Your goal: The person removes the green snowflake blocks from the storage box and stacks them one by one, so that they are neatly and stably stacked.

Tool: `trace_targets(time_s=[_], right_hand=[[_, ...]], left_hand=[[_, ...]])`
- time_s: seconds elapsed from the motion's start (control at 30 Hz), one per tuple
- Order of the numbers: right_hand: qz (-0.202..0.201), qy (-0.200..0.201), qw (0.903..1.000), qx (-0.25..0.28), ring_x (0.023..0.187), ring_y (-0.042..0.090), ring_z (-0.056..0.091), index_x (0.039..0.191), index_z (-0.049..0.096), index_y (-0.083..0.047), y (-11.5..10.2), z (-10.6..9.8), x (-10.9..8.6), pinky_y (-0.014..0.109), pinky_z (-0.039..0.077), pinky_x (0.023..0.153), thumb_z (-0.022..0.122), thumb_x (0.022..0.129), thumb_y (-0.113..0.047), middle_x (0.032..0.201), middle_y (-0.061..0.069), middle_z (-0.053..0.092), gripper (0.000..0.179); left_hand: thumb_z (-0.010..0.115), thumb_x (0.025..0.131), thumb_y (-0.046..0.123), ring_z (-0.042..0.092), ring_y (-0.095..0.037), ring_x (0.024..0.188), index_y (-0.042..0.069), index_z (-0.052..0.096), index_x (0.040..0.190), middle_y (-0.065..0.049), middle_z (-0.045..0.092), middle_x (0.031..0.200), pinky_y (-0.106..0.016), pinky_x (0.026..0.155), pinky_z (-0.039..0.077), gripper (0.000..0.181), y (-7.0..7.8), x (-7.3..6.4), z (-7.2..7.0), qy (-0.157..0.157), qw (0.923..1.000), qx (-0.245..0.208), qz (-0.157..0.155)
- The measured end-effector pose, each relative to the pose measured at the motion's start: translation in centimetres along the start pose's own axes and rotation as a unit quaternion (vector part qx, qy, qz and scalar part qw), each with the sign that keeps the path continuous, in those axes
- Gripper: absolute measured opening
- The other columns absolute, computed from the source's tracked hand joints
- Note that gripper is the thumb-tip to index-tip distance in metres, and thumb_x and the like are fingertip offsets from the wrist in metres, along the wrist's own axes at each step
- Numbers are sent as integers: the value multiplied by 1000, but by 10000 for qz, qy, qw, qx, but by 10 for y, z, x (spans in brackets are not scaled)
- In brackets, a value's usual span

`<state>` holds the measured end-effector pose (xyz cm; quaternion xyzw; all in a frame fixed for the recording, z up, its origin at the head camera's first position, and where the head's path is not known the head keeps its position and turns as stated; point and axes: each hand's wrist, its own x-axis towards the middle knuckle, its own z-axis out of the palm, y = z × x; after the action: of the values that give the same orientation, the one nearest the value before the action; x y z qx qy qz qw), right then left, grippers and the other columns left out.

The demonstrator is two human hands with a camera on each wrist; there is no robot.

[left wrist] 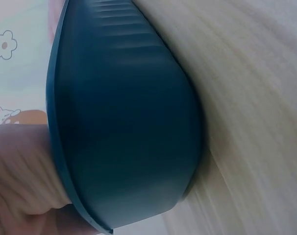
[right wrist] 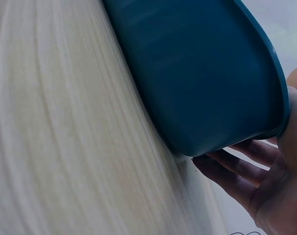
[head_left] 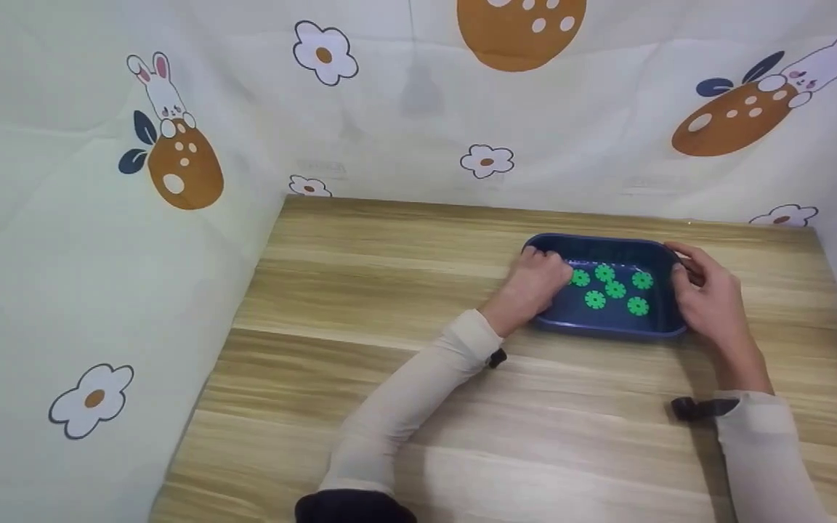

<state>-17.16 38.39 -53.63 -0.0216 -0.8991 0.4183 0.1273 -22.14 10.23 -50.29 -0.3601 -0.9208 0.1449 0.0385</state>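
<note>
The dark blue rectangular plastic tray (head_left: 593,249) stands on the wood-grained bench (head_left: 360,290), with the white printed cloth backdrop (head_left: 404,145) behind the tray, beyond the bench's far edge. In the tray, the green round notched plastic discs (head_left: 615,289) lie spread over its floor. The person's bare left grip (head_left: 532,285) is at the tray's left end, the bare right grip (head_left: 710,294) at its right end, and both beige fabric sleeves (head_left: 418,388) are before the tray.
</note>
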Motion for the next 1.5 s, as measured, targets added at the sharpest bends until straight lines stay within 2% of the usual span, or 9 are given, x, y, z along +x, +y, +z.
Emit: trace_targets(time_s=[0.23, 0.47, 0.63, 0.73, 0.87, 0.97, 1.07, 1.27, 1.5], right_hand=[[-28, 37, 10000, 17, 114, -8, 66, 148, 67, -14, -2, 1, 1, -2, 46, 89, 54, 110, -18, 142, 23, 70, 40], [77, -12, 9999, -128, 120, 10, 71, 149, 66, -15, -3, -1, -1, -3, 45, 88, 53, 111, -20, 145, 21, 69, 40], [55, 28, 9999, -82, 115, -8, 66, 148, 68, -14, -3, -2, 0, -3, 45, 88, 54, 111, -19, 144, 21, 69, 40], [-30, 98, 9999, 2, 107, -19, 61, 146, 69, -12, -2, -1, -1, -3, 45, 87, 55, 109, -17, 140, 24, 71, 39], [-149, 142, 9998, 66, 103, -23, 59, 144, 70, -8, -2, -1, -1, -3, 46, 86, 56, 108, -15, 137, 27, 71, 39], [-152, 96, 9998, 63, 103, -23, 59, 145, 69, -8, -2, -1, 0, -3, 46, 85, 55, 109, -15, 138, 27, 70, 39], [-128, 80, 9999, 48, 103, -22, 59, 145, 69, -9, -2, -1, 1, -3, 46, 85, 55, 109, -16, 139, 26, 70, 39], [42, 31, 10000, -55, 106, -19, 59, 147, 67, -11, -1, -1, 1, -3, 45, 86, 54, 110, -17, 143, 24, 69, 40], [193, 61, 9998, -15, 104, -21, 58, 147, 68, -14, 1, -1, 1, -3, 45, 86, 55, 110, -19, 143, 23, 69, 40]], left_hand=[[79, 96, 32, 74, -20, 102, 26, 79, 119, 1, 75, 112, -35, 89, 58, 24, -3, -1, 0, 96, 9998, -172, 89], [75, 100, 28, 70, -24, 111, 19, 74, 130, -6, 70, 127, -36, 90, 64, 31, -8, -1, -1, 109, 9962, -820, 286], [70, 103, 26, 65, -23, 121, 16, 68, 140, -7, 66, 138, -34, 87, 67, 38, -11, -2, -4, 164, 9926, -1126, 423], [67, 102, 22, 64, -21, 124, 17, 67, 141, -6, 64, 140, -32, 84, 67, 39, -13, -5, -6, 420, 9902, -1241, 485], [65, 99, 18, 63, -21, 126, 17, 66, 141, -7, 62, 144, -31, 79, 67, 42, -17, -14, -9, 769, 9854, -1411, 555], [66, 100, 18, 62, -22, 126, 16, 66, 141, -9, 61, 143, -29, 88, 66, 42, -22, -22, -11, 895, 9816, -1558, 649], [66, 101, 17, 62, -22, 122, 14, 66, 141, -10, 64, 138, -26, 98, 62, 40, -29, -30, -12, 1054, 9763, -1743, 730], [66, 98, 14, 62, -22, 122, 9, 65, 137, -10, 66, 132, -26, 95, 62, 39, -47, -47, -5, 1406, 9563, -2444, 770], [67, 101, 15, 62, -20, 131, 7, 64, 139, -9, 67, 137, -24, 115, 51, 39, -66, -60, 6, 1484, 9327, -3234, 589]])
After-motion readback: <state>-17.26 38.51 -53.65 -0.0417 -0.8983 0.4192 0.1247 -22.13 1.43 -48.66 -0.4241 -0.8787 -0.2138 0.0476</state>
